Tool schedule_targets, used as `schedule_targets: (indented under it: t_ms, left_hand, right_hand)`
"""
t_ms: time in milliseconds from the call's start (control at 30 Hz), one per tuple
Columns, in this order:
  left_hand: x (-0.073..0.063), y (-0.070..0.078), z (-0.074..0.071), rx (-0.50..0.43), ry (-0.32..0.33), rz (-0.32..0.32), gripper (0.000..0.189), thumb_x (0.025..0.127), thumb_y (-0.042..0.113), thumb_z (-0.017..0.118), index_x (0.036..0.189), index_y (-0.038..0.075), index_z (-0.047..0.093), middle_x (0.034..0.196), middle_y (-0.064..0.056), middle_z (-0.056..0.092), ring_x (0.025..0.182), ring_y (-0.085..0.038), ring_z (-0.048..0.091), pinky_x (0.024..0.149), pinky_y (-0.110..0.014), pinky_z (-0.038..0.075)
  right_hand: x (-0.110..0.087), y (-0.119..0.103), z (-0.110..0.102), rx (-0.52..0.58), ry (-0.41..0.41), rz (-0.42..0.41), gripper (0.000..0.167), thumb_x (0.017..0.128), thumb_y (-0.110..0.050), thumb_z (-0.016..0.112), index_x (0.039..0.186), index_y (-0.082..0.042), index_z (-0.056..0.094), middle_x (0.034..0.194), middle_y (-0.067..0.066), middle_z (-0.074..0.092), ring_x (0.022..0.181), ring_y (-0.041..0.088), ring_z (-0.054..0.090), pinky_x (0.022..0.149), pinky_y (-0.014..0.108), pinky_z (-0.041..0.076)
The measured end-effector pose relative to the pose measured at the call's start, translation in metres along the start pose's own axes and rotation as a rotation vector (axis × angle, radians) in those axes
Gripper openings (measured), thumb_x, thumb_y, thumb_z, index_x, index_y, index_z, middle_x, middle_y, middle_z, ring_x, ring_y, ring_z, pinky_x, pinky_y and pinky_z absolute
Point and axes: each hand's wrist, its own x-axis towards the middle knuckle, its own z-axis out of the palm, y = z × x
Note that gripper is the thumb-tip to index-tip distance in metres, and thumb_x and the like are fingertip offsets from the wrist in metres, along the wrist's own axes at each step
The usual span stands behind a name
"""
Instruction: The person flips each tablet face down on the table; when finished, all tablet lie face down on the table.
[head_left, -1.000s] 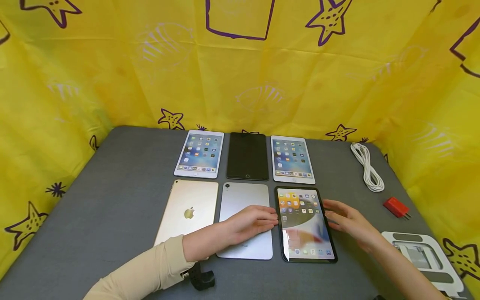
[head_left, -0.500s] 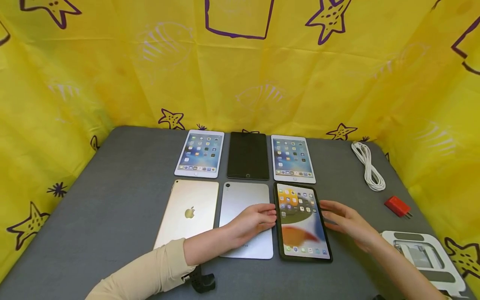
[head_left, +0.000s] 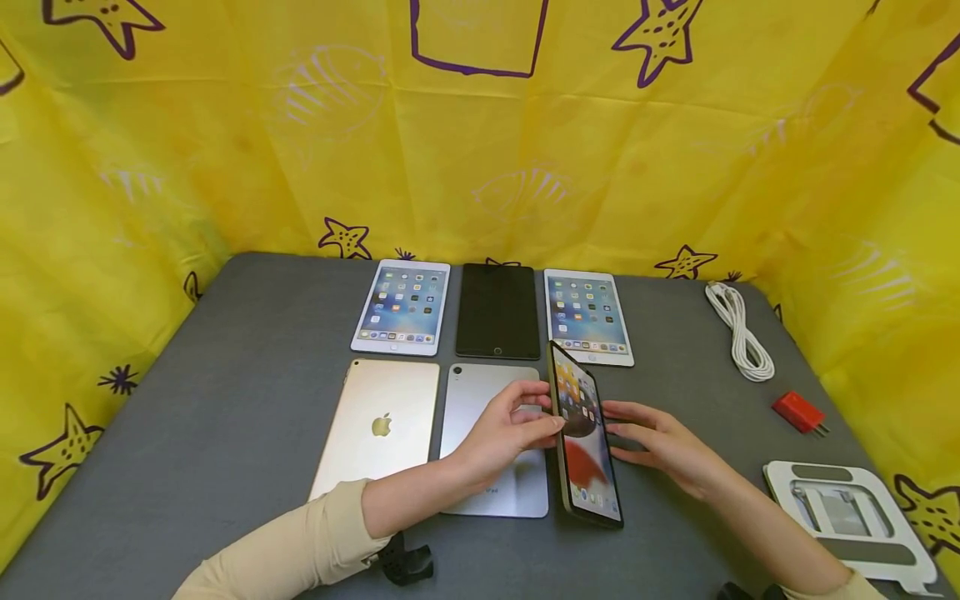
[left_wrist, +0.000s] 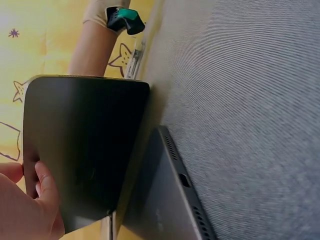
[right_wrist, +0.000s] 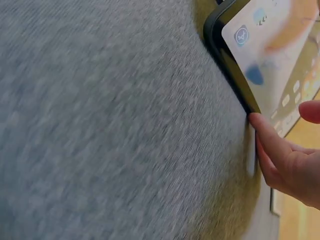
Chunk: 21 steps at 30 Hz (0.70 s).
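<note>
A black-framed tablet (head_left: 588, 458) with a lit screen stands tilted on its right long edge, its left side raised. My left hand (head_left: 510, 433) grips the raised edge, thumb on the front and fingers behind. In the left wrist view, the dark back of the tablet (left_wrist: 90, 135) faces the camera. My right hand (head_left: 663, 446) touches the lower right edge with its fingertips; in the right wrist view the thumb of that hand (right_wrist: 295, 167) is apart from the screen. Under my left hand lies a silver tablet (head_left: 467, 396), back up, partly hidden.
A gold tablet (head_left: 375, 396) lies left of the silver one. Behind are a white tablet (head_left: 401, 308), a black tablet (head_left: 498, 312) and another white tablet (head_left: 587, 312). To the right are a coiled white cable (head_left: 738, 333), a red charger plug (head_left: 798, 412) and a white stand (head_left: 851, 550).
The black-framed tablet, flat one second ago, has tipped up on its left side. My left hand has risen and taken hold of that edge; my right hand has shifted slightly left.
</note>
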Motion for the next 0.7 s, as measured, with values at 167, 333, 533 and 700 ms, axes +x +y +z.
schedule_targets:
  t_ms: [167, 333, 533, 700]
  left_hand:
    - [0.000, 0.006, 0.003, -0.017, -0.010, 0.009, 0.044, 0.091, -0.002, 0.063, 0.130, -0.006, 0.045, 0.111, -0.013, 0.052, 0.089, -0.013, 0.061, 0.079, -0.033, 0.057]
    - [0.002, 0.009, 0.004, -0.016, -0.026, 0.025, 0.045, 0.090, -0.002, 0.064, 0.130, -0.006, 0.045, 0.112, -0.015, 0.053, 0.090, -0.013, 0.061, 0.079, -0.033, 0.057]
    - [0.006, 0.011, 0.008, -0.002, -0.062, 0.031, 0.049, 0.089, 0.001, 0.067, 0.132, -0.003, 0.044, 0.112, -0.013, 0.054, 0.092, -0.014, 0.061, 0.080, -0.036, 0.057]
    - [0.010, 0.009, 0.012, 0.007, -0.067, 0.004, 0.052, 0.088, 0.005, 0.070, 0.133, -0.001, 0.044, 0.113, -0.012, 0.055, 0.093, -0.017, 0.062, 0.079, -0.037, 0.057]
  right_hand:
    - [0.004, -0.004, 0.007, 0.018, -0.023, 0.020, 0.058, 0.101, -0.012, 0.050, 0.147, 0.013, 0.024, 0.152, 0.032, 0.023, 0.124, 0.024, 0.048, 0.095, 0.043, 0.050]
    - [0.006, -0.005, 0.010, 0.057, -0.048, 0.021, 0.057, 0.102, -0.011, 0.047, 0.148, 0.012, 0.022, 0.152, 0.031, 0.022, 0.119, 0.017, 0.051, 0.094, 0.042, 0.050]
    - [0.009, -0.003, 0.018, 0.100, -0.053, 0.022, 0.060, 0.101, -0.014, 0.052, 0.147, 0.012, 0.024, 0.146, 0.023, 0.035, 0.113, 0.014, 0.056, 0.094, 0.042, 0.050]
    - [0.011, -0.004, 0.023, 0.037, -0.051, 0.009, 0.064, 0.100, -0.019, 0.054, 0.148, 0.010, 0.023, 0.148, 0.026, 0.031, 0.113, 0.017, 0.054, 0.092, 0.045, 0.051]
